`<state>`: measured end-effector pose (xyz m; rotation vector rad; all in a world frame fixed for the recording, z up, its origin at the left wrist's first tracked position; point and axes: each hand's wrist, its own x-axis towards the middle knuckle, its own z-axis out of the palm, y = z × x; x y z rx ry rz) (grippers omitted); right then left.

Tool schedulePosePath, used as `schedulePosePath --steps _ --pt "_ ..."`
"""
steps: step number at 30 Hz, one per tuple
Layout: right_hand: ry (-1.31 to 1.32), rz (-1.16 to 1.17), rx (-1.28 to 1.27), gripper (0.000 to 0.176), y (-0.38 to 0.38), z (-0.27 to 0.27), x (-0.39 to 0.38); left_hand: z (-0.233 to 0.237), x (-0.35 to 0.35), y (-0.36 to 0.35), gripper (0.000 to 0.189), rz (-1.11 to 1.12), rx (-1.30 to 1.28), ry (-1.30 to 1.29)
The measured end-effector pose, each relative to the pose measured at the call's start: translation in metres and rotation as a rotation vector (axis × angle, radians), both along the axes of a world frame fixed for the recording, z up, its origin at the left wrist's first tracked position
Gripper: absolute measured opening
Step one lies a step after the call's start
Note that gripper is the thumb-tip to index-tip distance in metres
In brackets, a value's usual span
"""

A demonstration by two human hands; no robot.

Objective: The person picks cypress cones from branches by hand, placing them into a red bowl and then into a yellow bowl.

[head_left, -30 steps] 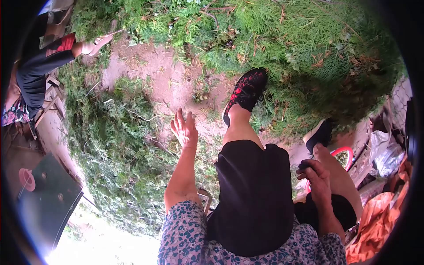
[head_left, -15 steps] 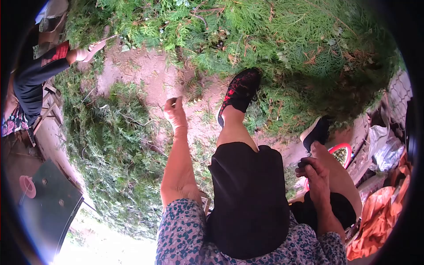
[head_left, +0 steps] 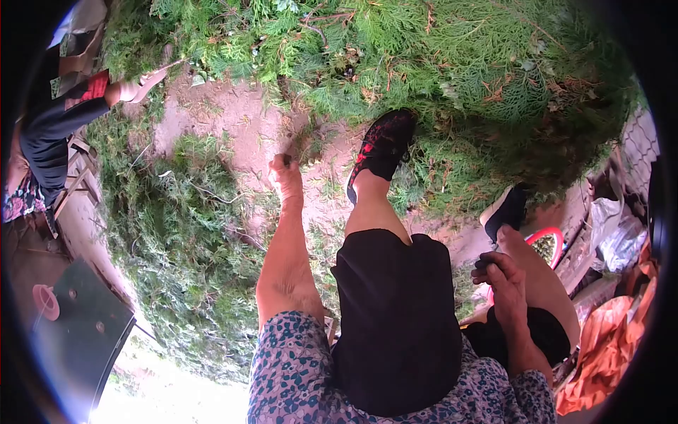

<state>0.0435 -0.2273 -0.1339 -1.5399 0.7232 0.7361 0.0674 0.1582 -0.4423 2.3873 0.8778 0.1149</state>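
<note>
Your left hand (head_left: 286, 175) is stretched out to the middle of the frame, just left of your raised leg, and its fingers are clenched around a sprig (head_left: 305, 145) of green that lies on the bare dirt (head_left: 233, 116) at the lower edge of the big heap of cut branches (head_left: 452, 63) filling the top of the frame. The sprig sticks out above and to the right of your fist, touching the heap. Your right hand (head_left: 505, 283) rests on your right knee at the lower right, its fingers curled over a small dark object (head_left: 484, 266); what that is cannot be made out. Your black and red shoe (head_left: 385, 145) is planted against the heap just right of the left hand, and your other shoe (head_left: 507, 207) stands further right, just beside a red-rimmed bowl (head_left: 558, 240). A second pile of greenery (head_left: 176, 212) spreads across the left of the frame. At the upper left, another person's hand (head_left: 138, 86) reaches from a black and red sleeve (head_left: 74, 102) toward the branches. A dark board (head_left: 78, 332) lies at the lower left, and an orange cloth (head_left: 607, 353) is bunched at the lower right.
</note>
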Motion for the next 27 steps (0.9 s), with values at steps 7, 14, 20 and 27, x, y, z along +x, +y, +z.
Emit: schedulePosePath --steps 7,14,20,27 --pt "0.041 0.009 0.012 0.027 0.001 -0.001 -0.003 0.025 0.032 -0.017 0.013 0.017 -0.273 -0.219" --pt "0.025 -0.014 0.000 0.027 0.002 0.001 0.002 0.008 0.064 -0.039 0.019 -0.223 0.015 0.086" --pt "-0.005 -0.017 0.005 0.027 0.000 0.000 0.000 0.063 0.057 -0.010 0.019 0.407 -1.089 -0.344" --pt "0.040 0.017 -0.009 0.025 0.004 0.002 0.000 0.040 0.008 -0.007 0.027 0.046 -0.702 0.013"
